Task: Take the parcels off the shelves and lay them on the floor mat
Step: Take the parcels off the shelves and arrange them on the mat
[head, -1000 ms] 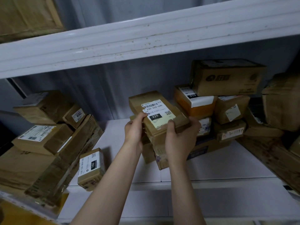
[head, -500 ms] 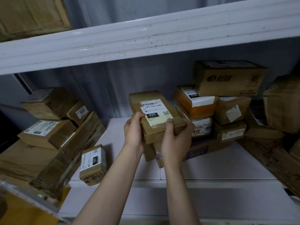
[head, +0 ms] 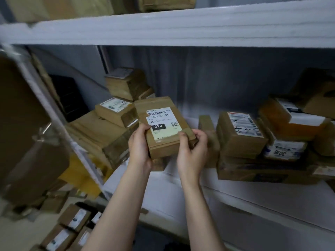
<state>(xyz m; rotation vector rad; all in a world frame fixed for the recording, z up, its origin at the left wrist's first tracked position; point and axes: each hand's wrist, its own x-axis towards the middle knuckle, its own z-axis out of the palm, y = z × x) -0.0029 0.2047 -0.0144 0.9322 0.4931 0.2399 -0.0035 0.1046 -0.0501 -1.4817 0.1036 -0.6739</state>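
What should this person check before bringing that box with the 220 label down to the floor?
1. Two-handed hold: ok. The left hand and right hand grip opposite sides of the 220-label parcel.
2. Label readable: ok, it faces up.
3. Parcel clear of the shelf board: cannot tell, its underside is hidden.
4. Neighbouring scribbled-label parcel settled: ok, it lies flat on a wider box.
5. Free spot among the floor parcels: cannot tell, that corner is blurred.

Two hands (head: 139, 147) (head: 192, 151), two shelves (head: 181, 31) (head: 262, 194), one held parcel (head: 164, 132).
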